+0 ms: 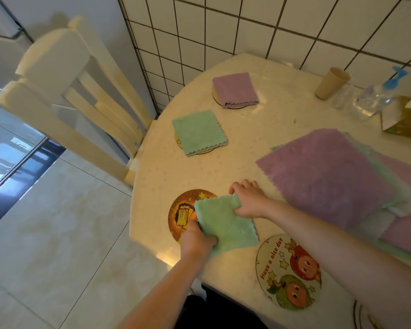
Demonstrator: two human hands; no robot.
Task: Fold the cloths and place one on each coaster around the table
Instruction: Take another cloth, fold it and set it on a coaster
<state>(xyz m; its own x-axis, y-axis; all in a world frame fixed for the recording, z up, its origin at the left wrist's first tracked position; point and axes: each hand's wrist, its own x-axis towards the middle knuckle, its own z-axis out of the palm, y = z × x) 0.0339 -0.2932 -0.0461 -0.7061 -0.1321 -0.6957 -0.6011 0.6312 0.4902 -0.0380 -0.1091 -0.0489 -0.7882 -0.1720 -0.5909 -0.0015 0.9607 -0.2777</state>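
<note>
Near the lower middle of the frame, I see both hands holding one folded green cloth [226, 224] over the cream surface [259, 129]. My left hand [196, 238] grips its near left corner, fingers curled around the edge; my right hand [248, 201] pinches its far right corner. The cloth partly covers an orange coaster [184, 210] at the surface's left edge. Just right of it, lower in the frame, lies a bare coaster printed "Have a nice day" [288, 271]. Higher up, a folded green cloth on a coaster [198, 131] and a folded purple cloth on a coaster [234, 90] sit apart from each other. At right, a stack of unfolded cloths [337, 176] is topped by a purple one.
</note>
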